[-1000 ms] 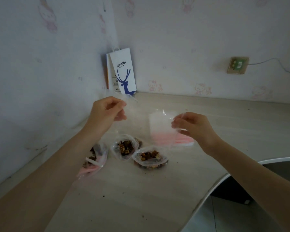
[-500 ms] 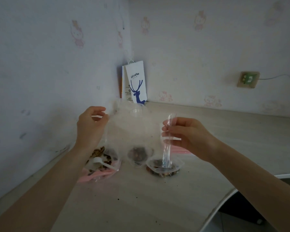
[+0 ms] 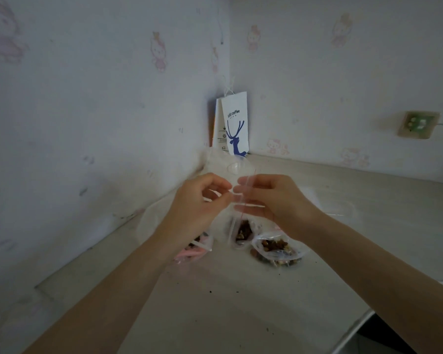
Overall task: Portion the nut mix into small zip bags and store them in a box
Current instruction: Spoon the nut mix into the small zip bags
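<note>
The left hand and the right hand both pinch an empty zip bag with curled fingers, held above the counter. Filled bags lie below it. The paper bag in the corner reads "luckin coffee".

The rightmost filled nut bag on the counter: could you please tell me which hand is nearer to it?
Right. The right hand is raised just above the nut bag; the left hand is farther off to its left. Both pinch an empty zip bag.
</note>
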